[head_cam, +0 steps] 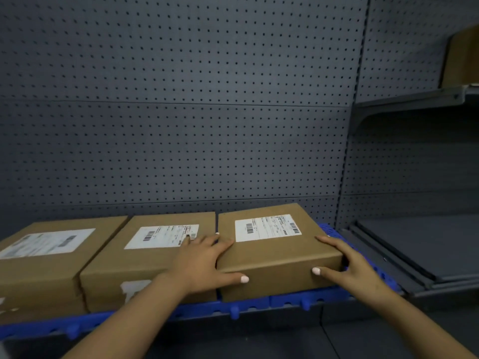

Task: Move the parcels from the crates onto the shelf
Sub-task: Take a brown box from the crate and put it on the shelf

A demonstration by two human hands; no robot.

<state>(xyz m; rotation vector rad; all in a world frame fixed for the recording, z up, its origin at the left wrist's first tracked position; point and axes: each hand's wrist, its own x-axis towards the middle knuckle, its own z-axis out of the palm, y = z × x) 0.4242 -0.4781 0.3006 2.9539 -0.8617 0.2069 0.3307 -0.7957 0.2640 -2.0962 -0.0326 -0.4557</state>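
Note:
Three brown cardboard parcels with white labels lie side by side on the shelf, which has a blue front edge (259,305). The right parcel (274,257) sits between my two hands. My left hand (204,263) grips its left side, thumb on the front face and fingers over the top edge, partly lying on the middle parcel (145,257). My right hand (347,263) grips its right side, thumb on the front face, fingers along the top right edge. The left parcel (44,257) stands apart from my hands. No crate is in view.
A grey pegboard wall (181,112) backs the shelf. To the right a lower grey shelf (420,244) shows a bare deck, and above it another shelf (414,98) carries a cardboard box (464,55) at the frame's edge.

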